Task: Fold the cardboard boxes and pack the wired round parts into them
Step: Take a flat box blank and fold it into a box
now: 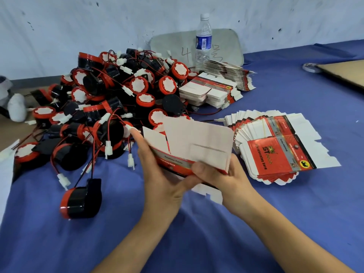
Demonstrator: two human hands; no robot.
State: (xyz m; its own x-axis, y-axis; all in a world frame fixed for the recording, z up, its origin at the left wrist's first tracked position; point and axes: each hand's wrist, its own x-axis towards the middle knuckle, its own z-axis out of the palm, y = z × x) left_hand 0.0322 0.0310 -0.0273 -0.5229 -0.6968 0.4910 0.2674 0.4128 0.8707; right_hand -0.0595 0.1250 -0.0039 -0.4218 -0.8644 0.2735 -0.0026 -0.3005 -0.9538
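red-and-white cardboard box [189,148] gripped half-folded by left hand [161,174] and right hand [222,174].

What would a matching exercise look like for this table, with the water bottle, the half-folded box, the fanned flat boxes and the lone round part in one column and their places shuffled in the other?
Things:
1. water bottle
2. half-folded box
3. fanned flat boxes
4. lone round part

Places:
A. held by the left hand and the right hand
B. upright at the back, near the wall
C. spread on the blue cloth, right of both hands
D. alone on the cloth, left of the left hand

Pairs: 1-B, 2-A, 3-C, 4-D.
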